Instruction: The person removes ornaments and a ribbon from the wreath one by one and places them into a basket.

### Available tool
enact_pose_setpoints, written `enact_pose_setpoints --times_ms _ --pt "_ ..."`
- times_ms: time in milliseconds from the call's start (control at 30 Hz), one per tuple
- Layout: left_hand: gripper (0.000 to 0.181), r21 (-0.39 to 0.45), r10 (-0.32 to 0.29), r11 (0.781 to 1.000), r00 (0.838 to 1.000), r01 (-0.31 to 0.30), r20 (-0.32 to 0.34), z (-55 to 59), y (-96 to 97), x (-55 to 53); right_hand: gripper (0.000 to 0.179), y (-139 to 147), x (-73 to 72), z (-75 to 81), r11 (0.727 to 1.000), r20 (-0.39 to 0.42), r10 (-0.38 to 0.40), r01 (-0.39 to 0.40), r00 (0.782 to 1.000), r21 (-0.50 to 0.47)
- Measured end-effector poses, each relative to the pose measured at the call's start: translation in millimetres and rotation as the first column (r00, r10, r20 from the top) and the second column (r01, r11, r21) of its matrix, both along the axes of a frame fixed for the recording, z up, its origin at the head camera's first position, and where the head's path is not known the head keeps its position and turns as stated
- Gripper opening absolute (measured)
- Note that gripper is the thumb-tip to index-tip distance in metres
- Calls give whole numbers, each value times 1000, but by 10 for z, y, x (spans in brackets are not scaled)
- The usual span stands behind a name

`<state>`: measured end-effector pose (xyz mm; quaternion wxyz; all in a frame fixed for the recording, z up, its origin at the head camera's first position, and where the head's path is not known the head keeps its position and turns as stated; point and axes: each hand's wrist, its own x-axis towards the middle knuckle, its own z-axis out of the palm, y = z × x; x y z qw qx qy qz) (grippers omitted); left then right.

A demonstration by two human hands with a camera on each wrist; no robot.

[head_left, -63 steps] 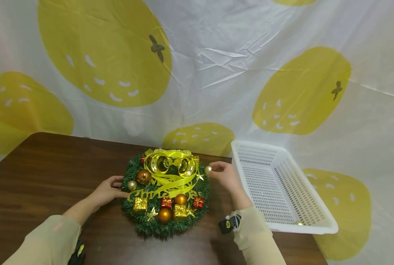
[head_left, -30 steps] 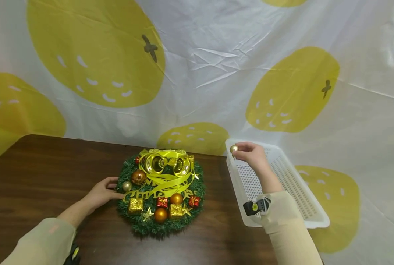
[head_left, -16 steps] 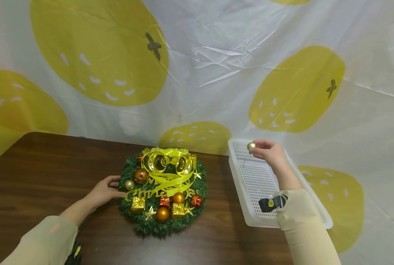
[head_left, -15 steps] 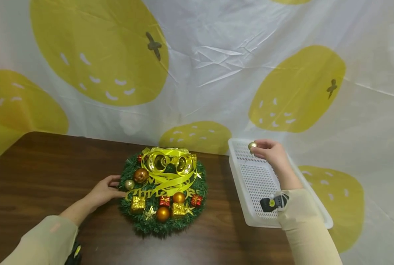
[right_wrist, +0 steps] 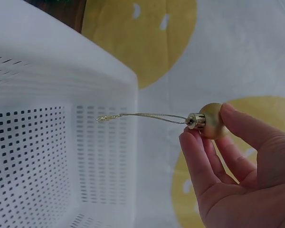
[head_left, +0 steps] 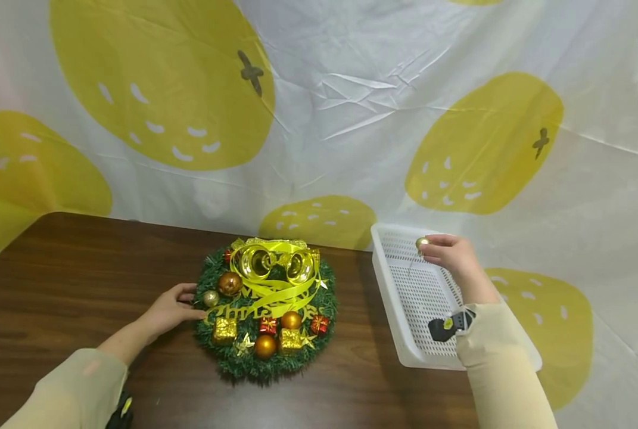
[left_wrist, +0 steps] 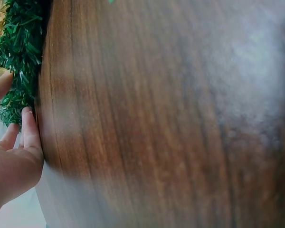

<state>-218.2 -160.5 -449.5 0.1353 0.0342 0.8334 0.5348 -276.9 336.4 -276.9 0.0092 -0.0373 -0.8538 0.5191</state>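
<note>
On the desk (head_left: pixel 83 268), the wreath (head_left: pixel 254 366) lay at the fingertips of the left hand (head_left: pixel 168 311), to its right. The basket (head_left: pixel 390 298) stood below the right hand (head_left: pixel 456 255); a bauble (head_left: pixel 422 243) sat in those fingers, above the basket. Beyond both hands hung a cloth (head_left: pixel 340 167).

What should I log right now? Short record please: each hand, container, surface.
Left hand: touches the left edge of a round green tinsel wreath
Right hand: pinches a small round gold bauble, its thin gold cord hanging free
Container: rectangular white perforated plastic basket, right of the wreath, bauble apparently above it
Surface: dark brown wood-grain table, wreath lying on it
</note>
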Motion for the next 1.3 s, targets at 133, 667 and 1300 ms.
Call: enact_pose_setpoints --times_ms 133,667,1300 --pt "83 -1 2 1000 1000 -2 -9 -1 5 8 39 71 -20 -102 986 45 -2 9 999 -165" --pt "84 -19 1 1000 1000 -1 -17 6 16 16 53 393 37 -446 991 190 12 13 982 -131" --pt "84 -23 13 1000 1000 -14 -10 -2 1 6 53 540 59 -645 979 216 65 -21 974 -204"
